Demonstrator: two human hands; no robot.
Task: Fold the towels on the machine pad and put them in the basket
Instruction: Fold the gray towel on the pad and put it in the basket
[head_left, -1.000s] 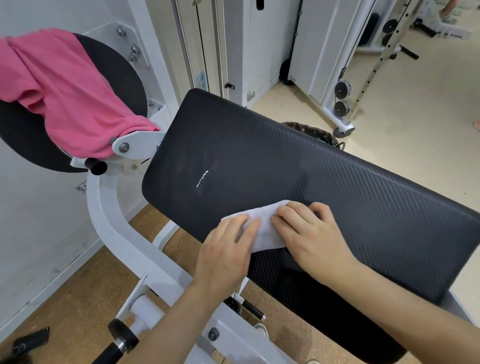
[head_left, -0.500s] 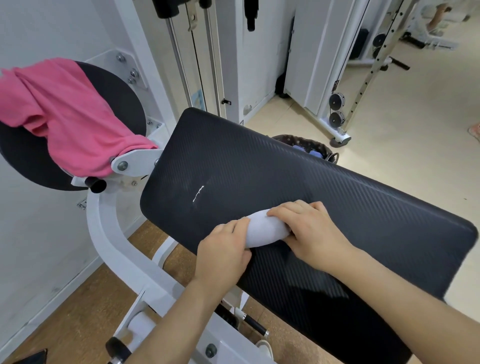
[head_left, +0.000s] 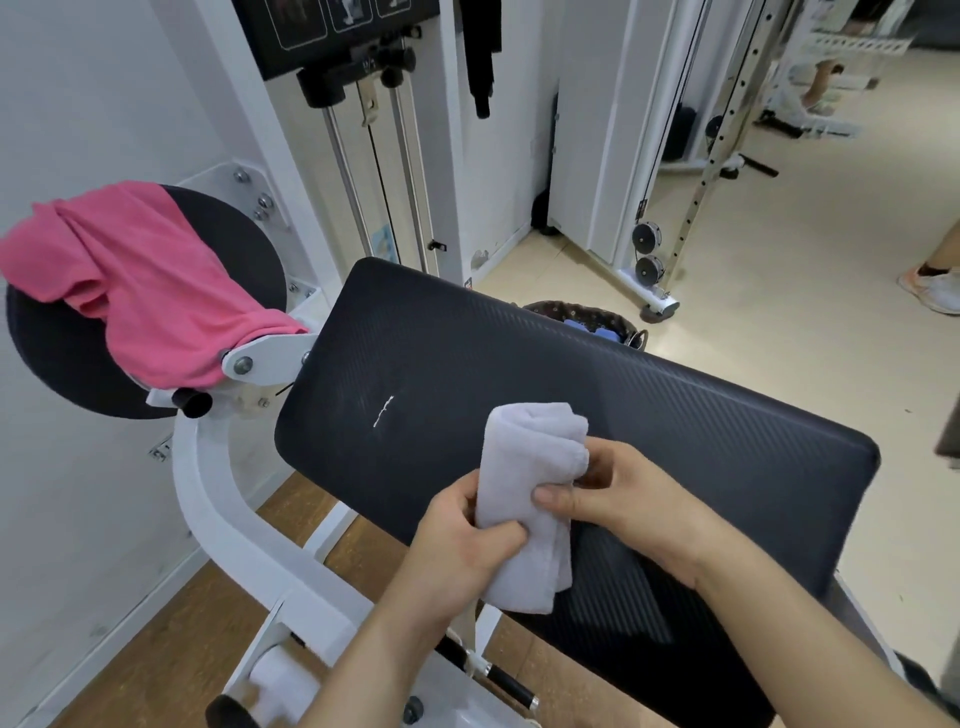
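Observation:
A folded white towel (head_left: 530, 493) is lifted above the near edge of the black machine pad (head_left: 623, 405). My left hand (head_left: 467, 540) grips its lower left side with the thumb curled over the cloth. My right hand (head_left: 618, 499) pinches its right edge between thumb and fingers. A pink towel (head_left: 140, 291) hangs unfolded over the round black pad at the left. Beyond the pad's far edge a dark woven basket (head_left: 587, 317) stands on the floor with blue cloth inside; the pad hides most of it.
The white machine frame (head_left: 228, 519) curves down to my left, with black handles below. A weight stack and cable columns (head_left: 374, 171) rise behind the pad. Another person's shoe (head_left: 935, 288) shows on the cream floor at the right.
Both hands have gathered the white towel off the pad and raised it upright between them. The camera has tilted up, so more of the basket shows.

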